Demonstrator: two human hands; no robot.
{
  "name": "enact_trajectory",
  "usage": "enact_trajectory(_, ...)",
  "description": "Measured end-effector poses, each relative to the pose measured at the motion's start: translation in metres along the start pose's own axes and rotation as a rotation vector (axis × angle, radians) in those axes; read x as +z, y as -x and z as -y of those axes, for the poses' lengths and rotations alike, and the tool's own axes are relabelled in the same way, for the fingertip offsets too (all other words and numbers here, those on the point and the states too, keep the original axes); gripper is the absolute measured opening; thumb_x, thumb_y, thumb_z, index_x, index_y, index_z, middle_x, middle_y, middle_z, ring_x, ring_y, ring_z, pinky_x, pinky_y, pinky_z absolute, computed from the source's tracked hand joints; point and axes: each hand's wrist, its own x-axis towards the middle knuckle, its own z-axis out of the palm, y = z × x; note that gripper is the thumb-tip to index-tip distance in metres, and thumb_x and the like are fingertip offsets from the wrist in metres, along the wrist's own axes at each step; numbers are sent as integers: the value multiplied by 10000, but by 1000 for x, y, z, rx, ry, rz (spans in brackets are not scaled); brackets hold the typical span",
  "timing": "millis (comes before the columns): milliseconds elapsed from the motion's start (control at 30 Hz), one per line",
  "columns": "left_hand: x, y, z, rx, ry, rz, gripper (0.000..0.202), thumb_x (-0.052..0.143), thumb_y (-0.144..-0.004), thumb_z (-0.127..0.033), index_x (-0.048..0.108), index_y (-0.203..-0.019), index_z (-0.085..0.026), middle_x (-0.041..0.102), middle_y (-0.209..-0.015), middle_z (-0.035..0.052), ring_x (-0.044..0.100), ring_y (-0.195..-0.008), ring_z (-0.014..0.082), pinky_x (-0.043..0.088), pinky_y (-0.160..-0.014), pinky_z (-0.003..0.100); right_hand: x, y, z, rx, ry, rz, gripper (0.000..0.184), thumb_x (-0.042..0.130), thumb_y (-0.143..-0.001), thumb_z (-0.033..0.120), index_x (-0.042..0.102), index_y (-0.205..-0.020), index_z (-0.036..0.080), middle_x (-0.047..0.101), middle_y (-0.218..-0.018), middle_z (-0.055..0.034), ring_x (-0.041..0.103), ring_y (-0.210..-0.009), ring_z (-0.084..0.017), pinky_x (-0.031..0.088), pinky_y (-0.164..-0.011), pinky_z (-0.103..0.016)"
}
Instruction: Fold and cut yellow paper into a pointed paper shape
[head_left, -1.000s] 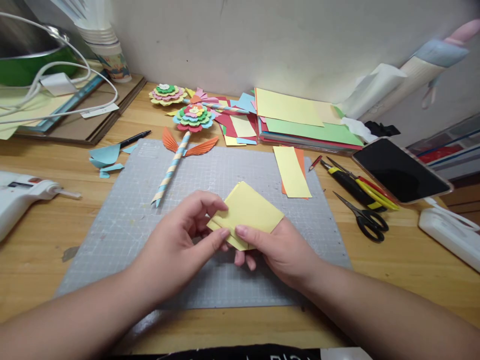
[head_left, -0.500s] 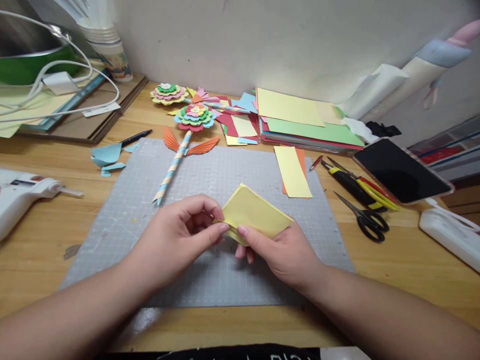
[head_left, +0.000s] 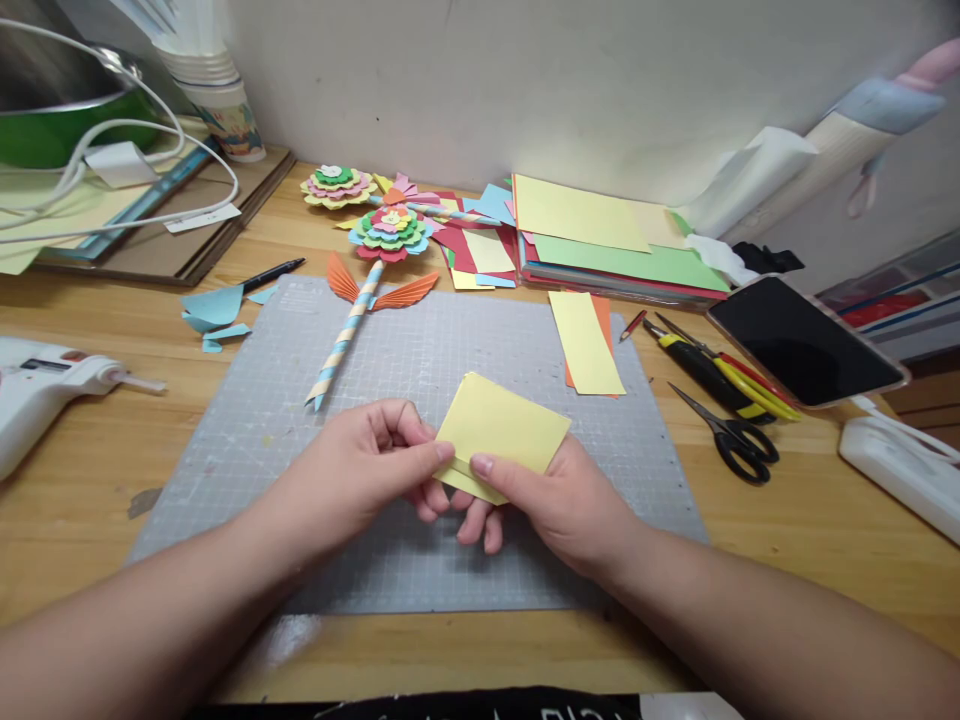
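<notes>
A folded piece of yellow paper (head_left: 504, 422) is held up over the grey cutting mat (head_left: 247, 450). My left hand (head_left: 375, 455) pinches its lower left corner between thumb and fingers. From the right, my right hand (head_left: 559, 495) grips the same paper, thumb flat on its front and fingers behind it. A narrow fold line runs along the paper's lower edge, near both thumbs. Beyond my left hand lies a paper flower (head_left: 390, 235) with a striped blue and cream stem (head_left: 346, 335) and orange pleated leaves (head_left: 405, 292).
Yellow and orange paper strips (head_left: 587, 343) lie at the mat's upper right. Black scissors (head_left: 739, 437), a utility knife (head_left: 701, 370) and a phone (head_left: 806, 340) are on the right. A glue gun (head_left: 52, 385) rests at left. Stacked coloured paper (head_left: 622, 260) stands by the wall.
The yellow paper has tilted so its front faces me more, and it sits slightly lower and further left. More of my right fingers show beneath it.
</notes>
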Motion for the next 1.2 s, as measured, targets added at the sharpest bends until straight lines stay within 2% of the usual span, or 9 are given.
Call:
enact_trajectory(167, -2, 1, 2, -20, 9, 22, 271, 754, -727, -261, 502, -677, -174, 672, -516, -45, 588, -466, 71, 454, -520, 174, 0, 0, -1, 11, -22, -7, 271, 660, -860, 397, 664, -870, 126, 681, -747, -48, 660, -540, -114, 516, -429, -178)
enact_trajectory(500, -1, 2, 2, 43, -32, 9, 279, 713, -793, -293, 477, -696, -181, 651, -525, -56, 598, -482, 76, 466, -523, 188, 1, 0, -3, 37, -57, -33, 285, 691, -836, 400, 662, -864, 118, 681, -725, -45, 659, -515, -115, 511, -411, -174)
enact_trajectory(767, 3, 4, -1, 117, -13, 13, 271, 715, -785, -222, 457, -715, -173, 636, -606, -70, 604, -480, 45, 485, -479, 138, 0, -1, -3, 31, -81, -18, 285, 691, -839, 400, 661, -848, 117, 679, -719, -38, 657, -501, -110, 508, -405, -168)
enact_trajectory(967, 2, 4, 0, 172, 34, 30, 257, 692, -816, -187, 436, -813, -199, 581, -648, -104, 616, -517, 50, 518, -495, 147, 1, 0, -2, 20, -73, -19, 286, 693, -838, 405, 663, -883, 124, 684, -727, -36, 659, -502, -109, 509, -412, -171)
enact_trajectory(1100, 2, 2, 1, 158, 40, 53, 248, 704, -809, -200, 463, -868, -198, 598, -655, -91, 615, -534, 59, 511, -504, 153, 3, 1, -1, -27, -22, -64, 280, 690, -834, 411, 669, -848, 132, 680, -692, -31, 653, -504, -115, 519, -425, -187)
enact_trajectory(1200, 3, 1, 1, 95, 33, 117, 204, 712, -808, -250, 534, -863, -167, 643, -676, -47, 618, -577, 69, 511, -536, 163, 5, 3, 0, -87, 80, -122, 267, 657, -856, 393, 672, -778, 138, 671, -623, -25, 638, -488, -113, 536, -450, -203)
